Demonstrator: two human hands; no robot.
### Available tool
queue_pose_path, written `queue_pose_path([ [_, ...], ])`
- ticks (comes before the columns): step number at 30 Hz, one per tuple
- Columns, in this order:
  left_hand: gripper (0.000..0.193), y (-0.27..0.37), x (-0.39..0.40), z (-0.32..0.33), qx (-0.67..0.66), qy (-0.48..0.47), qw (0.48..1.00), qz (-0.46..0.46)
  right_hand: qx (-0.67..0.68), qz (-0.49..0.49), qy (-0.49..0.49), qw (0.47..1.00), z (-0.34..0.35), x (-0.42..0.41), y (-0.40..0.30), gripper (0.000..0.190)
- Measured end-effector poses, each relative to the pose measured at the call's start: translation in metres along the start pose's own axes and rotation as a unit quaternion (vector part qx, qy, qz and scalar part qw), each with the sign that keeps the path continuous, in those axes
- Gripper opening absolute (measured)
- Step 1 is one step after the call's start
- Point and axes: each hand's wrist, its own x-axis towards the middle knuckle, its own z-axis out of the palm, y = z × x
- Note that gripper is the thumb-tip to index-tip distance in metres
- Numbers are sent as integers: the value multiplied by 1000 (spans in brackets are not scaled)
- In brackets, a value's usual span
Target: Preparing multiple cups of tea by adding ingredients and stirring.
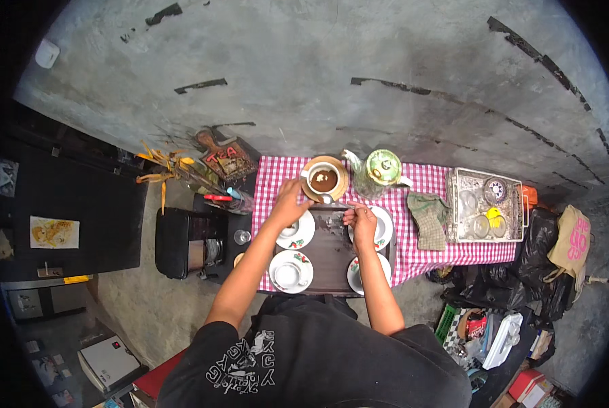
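Observation:
A white cup of brown drink [324, 179] stands on a round wooden saucer [343, 171]. My left hand [288, 205] is at the left edge of this saucer, fingers close to the cup's handle; whether it grips anything is unclear. A metal spoon [327, 199] lies across the saucer's front, its handle reaching my right hand [361, 222], which is closed around the end. Beneath my hands is a dark tray [326, 255] with several white cups on patterned saucers, such as the front-left saucer [291, 290]. My right hand partly covers the back-right saucer [384, 228].
A green-lidded teapot [381, 171] stands right of the cup. Further right are a folded checked cloth [427, 219] and a white basket [452, 224] of glasses. A small glass [242, 236] sits left of the tray. The grey wall [294, 66] rises behind the checkered tablecloth [417, 265].

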Motion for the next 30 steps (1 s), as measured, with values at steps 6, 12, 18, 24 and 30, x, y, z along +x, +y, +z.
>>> queue_pose_path([
  [6, 43, -10, -62, -45, -83, 32, 995, -38, -30, 8, 1, 1000, -8, -40, 10, 26],
  [12, 39, -39, -137, -49, -146, 0, 986, -75, -65, 11, 18, 998, -10, -92, 31, 26],
  [18, 47, -57, -198, -29, -158, -97, 983, -10, -63, 30, 51, 996, -2, -146, 72, 26],
  [24, 74, -57, -213, -15, -125, -175, 976, 27, -66, 37, 79, 994, 12, -186, 107, 29],
  [30, 83, -66, -208, -5, -75, -215, 969, 96, -74, -9, 117, 990, 16, -204, 138, 27],
])
